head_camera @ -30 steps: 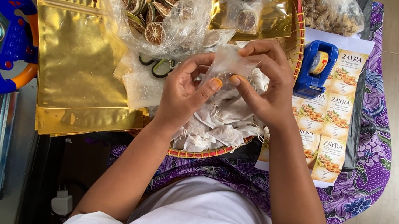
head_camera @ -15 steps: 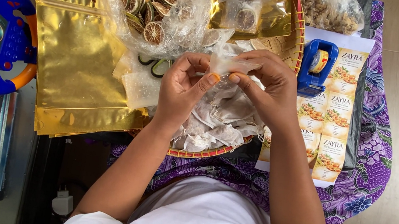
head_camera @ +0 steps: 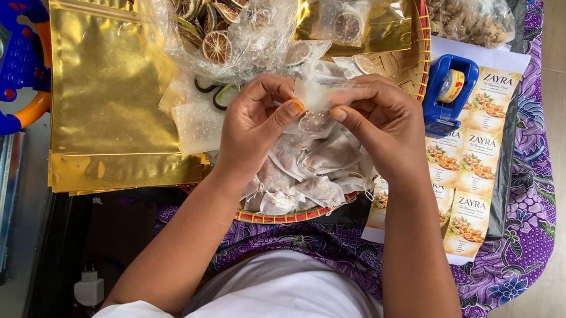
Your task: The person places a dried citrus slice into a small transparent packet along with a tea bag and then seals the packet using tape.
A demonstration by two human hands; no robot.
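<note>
Both hands, the left hand (head_camera: 255,119) and the right hand (head_camera: 383,118), pinch a small clear plastic pouch (head_camera: 316,95) above the woven round tray (head_camera: 288,218). Many filled white sachets (head_camera: 313,164) already lie there; the gold foil bags (head_camera: 106,85) remain unfilled.

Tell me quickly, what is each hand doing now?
Left hand: closed, pinching one end of a small clear sachet.
Right hand: closed, pinching the other end of the same sachet.

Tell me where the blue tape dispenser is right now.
In the head view, the blue tape dispenser sits right of the woven tray, just beyond the right hand, on the sheet of labels.
</note>
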